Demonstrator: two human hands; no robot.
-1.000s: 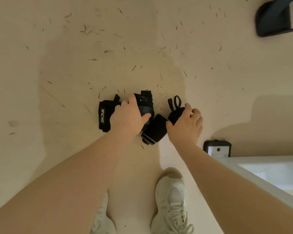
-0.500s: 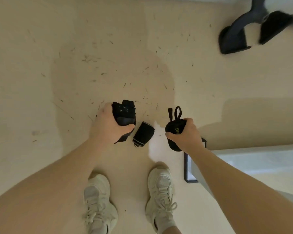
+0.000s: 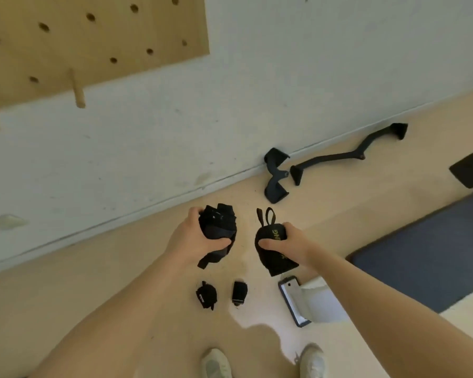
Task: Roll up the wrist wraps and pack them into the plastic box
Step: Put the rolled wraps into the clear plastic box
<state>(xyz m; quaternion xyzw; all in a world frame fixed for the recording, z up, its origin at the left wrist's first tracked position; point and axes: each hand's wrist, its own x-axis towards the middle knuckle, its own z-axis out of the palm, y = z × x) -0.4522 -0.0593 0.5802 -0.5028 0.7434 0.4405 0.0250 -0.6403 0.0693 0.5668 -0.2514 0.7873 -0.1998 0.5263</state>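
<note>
— Up above the floor (image 3: 120, 282), what did the hands hold?
— Each held a black wrap. Left hand (image 3: 191, 238) squeezed a bundled wrap (image 3: 219, 225). Right hand (image 3: 290, 245) squeezed a wrap with a loop (image 3: 268, 236).
— Were there more?
— Two rolled wraps (image 3: 206, 295) lay on the floor below, near a clear box (image 3: 298, 301).

Four black wraps are showing: one bundle (image 3: 218, 226) is hanging in a grip at centre, another with a loop (image 3: 271, 241) at its three o'clock. Two rolled ones (image 3: 206, 295) (image 3: 239, 292) are lying on the floor at six o'clock, apart.
</note>
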